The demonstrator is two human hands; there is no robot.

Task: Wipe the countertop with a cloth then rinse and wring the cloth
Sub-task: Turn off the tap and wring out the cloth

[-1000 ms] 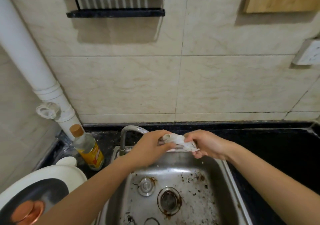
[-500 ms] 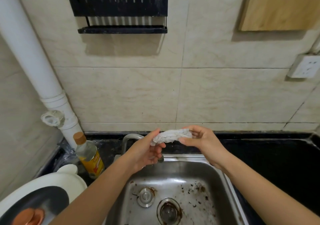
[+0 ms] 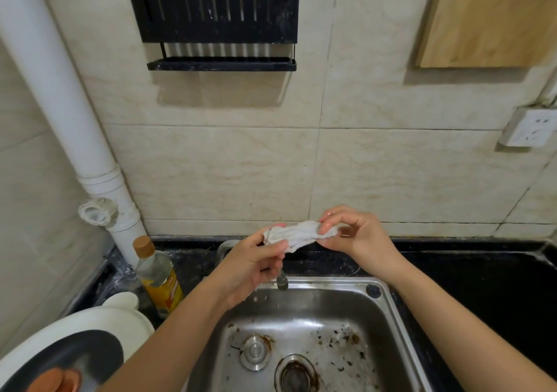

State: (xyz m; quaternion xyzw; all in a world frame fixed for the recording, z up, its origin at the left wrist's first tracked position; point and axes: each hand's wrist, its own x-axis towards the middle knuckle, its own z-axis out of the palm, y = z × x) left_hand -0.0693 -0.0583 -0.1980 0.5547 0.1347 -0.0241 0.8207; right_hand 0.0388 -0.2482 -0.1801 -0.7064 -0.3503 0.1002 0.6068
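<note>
- far left: white appliance (image 3: 90, 319), with an oil bottle (image 3: 158, 274) upright just beside it on the dark worktop (image 3: 482, 286);
- then the left hand (image 3: 250, 268), fingers curled, pinching the left end of the cloth (image 3: 297, 235);
- cloth crumpled into a strip, held in the air above the back rim of the sink (image 3: 331, 304);
- right hand (image 3: 361, 241) pinching the right end between thumb and fingertips.

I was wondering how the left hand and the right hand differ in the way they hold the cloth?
The left hand grips the left end of the cloth with its thumb across the front; the right hand pinches the right end between fingertips and thumb. The left hand sits lower, in front of the faucet; the right hand is higher, against the tiled wall. Both hold the bunched cloth up in the air.
</note>
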